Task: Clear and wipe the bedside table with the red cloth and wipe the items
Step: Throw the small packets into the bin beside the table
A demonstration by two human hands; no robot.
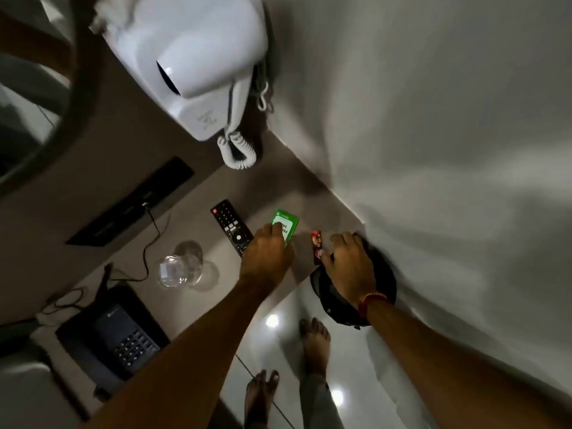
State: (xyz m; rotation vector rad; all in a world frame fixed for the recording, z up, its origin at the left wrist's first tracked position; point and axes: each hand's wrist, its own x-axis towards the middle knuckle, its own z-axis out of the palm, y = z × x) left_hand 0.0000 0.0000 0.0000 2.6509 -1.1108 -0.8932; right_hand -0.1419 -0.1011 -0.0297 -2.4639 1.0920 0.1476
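Left hand curls loosely, fingertips on a green card near the bedside table far edge. Right hand pinches a red packet at the table's right edge.

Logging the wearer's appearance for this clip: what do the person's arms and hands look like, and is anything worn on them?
Both forearms are bare, with no sleeves in view and no gloves on either hand. The right hand has a thin red and orange thread band around its wrist. The left hand and its wrist carry nothing visible: no watch, bracelet or ring can be made out in the dim, blurred picture.
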